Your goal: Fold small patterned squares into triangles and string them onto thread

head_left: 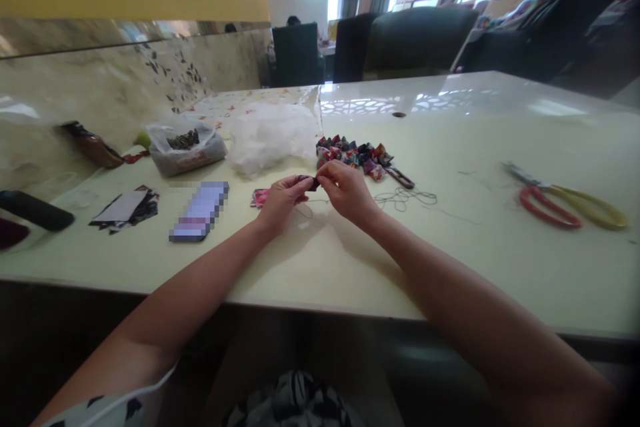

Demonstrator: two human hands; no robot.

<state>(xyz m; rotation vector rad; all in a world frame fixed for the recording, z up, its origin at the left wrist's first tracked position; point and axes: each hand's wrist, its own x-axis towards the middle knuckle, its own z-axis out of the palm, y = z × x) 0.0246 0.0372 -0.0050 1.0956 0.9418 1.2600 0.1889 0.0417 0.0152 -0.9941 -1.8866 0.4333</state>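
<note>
My left hand [281,203] pinches a small dark fabric piece [310,181] above the table. Against its right edge, the thumb and forefinger of my right hand [346,192] are pressed together; whatever they grip is too small to make out. Dark thread [407,199] trails below my hands and lies in loose loops to the right. Just behind them sits a pile of small patterned fabric pieces [353,153], with thread snips [400,177] beside it. Pink printed fabric [259,197] lies partly hidden behind my left hand.
White fluffy stuffing [273,140] and a plastic bag of dark dried bits [185,152] stand at the back left. Nearer are a phone [200,210], stacked fabric pieces [125,207] and a black cylinder [37,209]. Large scissors [550,207] lie right. Chairs [420,43] stand beyond the table.
</note>
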